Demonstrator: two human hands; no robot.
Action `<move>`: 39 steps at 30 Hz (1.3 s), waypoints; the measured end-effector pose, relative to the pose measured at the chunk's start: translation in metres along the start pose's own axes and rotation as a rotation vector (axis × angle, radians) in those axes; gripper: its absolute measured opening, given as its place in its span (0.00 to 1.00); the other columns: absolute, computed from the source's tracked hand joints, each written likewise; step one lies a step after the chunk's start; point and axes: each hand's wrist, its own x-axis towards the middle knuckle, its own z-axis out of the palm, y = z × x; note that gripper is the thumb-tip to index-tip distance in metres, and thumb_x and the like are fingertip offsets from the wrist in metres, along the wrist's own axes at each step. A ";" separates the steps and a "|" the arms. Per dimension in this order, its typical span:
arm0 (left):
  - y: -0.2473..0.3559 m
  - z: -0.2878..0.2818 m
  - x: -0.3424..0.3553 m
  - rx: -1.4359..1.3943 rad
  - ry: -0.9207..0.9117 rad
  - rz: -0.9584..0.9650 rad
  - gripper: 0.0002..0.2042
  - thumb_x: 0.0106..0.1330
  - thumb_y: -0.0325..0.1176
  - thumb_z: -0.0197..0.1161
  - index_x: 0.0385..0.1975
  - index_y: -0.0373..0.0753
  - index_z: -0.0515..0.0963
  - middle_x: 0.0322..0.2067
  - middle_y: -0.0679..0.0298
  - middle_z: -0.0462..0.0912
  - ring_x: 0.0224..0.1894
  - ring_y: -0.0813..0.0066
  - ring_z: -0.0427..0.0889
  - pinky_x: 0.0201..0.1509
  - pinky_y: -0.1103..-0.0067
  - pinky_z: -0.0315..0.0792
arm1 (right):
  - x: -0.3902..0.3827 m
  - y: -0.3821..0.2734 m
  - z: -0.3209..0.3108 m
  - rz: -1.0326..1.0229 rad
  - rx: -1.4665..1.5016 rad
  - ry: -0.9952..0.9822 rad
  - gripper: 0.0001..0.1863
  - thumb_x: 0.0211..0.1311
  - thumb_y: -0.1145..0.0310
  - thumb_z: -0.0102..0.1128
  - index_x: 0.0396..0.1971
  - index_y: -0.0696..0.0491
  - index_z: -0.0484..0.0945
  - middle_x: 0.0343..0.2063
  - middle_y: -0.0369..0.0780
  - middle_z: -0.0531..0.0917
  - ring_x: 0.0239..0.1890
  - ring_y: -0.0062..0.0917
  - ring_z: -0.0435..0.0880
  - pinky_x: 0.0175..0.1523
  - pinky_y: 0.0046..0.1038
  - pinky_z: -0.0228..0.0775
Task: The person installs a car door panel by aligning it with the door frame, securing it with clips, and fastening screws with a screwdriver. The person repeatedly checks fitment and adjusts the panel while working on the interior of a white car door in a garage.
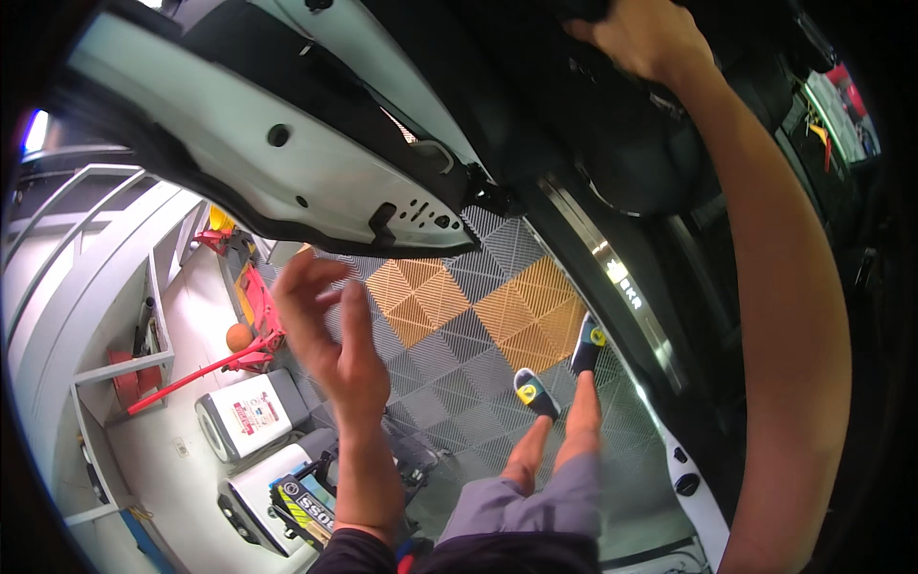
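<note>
The L hand (349,368) is up in the air just below the edge of the open car door (335,182), w/ its fingers bent & a bit wide, a gap by the thumb & nothing in them. Can't tell if it's touching the door. The door is white w/ a black rim & small holes, at the top L of the pic. The R hand (645,43) reaches way up into the dark inside of the car (706,521); its fingers are blurry, so can't tell if they're wide, narrow or holding smth. A shiny metal strip (598,251) runs along the door sill. Below, 2 feet in dark sandals (535,394) stand on gray & tan floor tiles (416,292). Over on the L there's a red tool w/ a long bar (191,383), an orange ball (239,336) near it, & a white & gray box (239,402).
</note>
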 end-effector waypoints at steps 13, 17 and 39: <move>-0.025 0.048 0.134 -1.558 0.062 -0.471 0.16 0.82 0.43 0.55 0.55 0.37 0.79 0.39 0.63 0.83 0.42 0.70 0.81 0.46 0.74 0.74 | 0.019 -0.012 0.006 -0.019 -0.081 0.045 0.47 0.60 0.42 0.69 0.78 0.42 0.63 0.70 0.47 0.74 0.72 0.45 0.73 0.73 0.47 0.69; -0.022 0.070 0.114 -1.484 0.156 -0.442 0.14 0.81 0.41 0.56 0.56 0.40 0.78 0.39 0.64 0.81 0.39 0.73 0.78 0.44 0.75 0.73 | 0.016 -0.021 0.003 -0.037 -0.093 0.044 0.47 0.60 0.41 0.69 0.77 0.43 0.65 0.70 0.47 0.74 0.70 0.47 0.75 0.72 0.48 0.70; -0.073 0.061 0.058 -2.370 0.302 -0.562 0.13 0.80 0.35 0.58 0.58 0.41 0.81 0.43 0.76 0.91 0.35 0.85 0.80 0.43 0.81 0.65 | 0.020 0.000 0.021 -0.047 -0.085 0.092 0.47 0.60 0.38 0.67 0.76 0.46 0.67 0.68 0.48 0.77 0.70 0.45 0.76 0.72 0.47 0.71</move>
